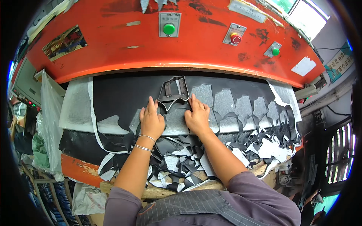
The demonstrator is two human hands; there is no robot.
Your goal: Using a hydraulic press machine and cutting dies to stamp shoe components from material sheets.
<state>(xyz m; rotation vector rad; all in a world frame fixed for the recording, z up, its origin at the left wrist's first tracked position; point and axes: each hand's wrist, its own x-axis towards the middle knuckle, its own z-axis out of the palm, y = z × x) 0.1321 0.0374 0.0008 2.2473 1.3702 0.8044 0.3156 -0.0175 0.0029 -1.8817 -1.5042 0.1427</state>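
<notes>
A metal cutting die (173,92) with a shaped outline and a crossbar frame lies on a black sheet of leather-like material (124,94). My left hand (152,122) rests by the die's lower left corner, fingers stretched forward and thumb apart. By its lower right side is my right hand (197,116), its fingers likewise extended. Both hands lie on or just over the sheet and grip nothing; whether the fingertips touch the die I cannot tell. To the right of the die, shaped cut-outs in the sheet expose the grey-white cutting board (225,103).
An orange-red press beam (113,41) spans the far side, with green buttons (169,29) and a red button (235,38). Black-and-white scraps (184,162) pile along the near edge, above a wooden ledge (162,192). Clear plastic (51,120) hangs at the left.
</notes>
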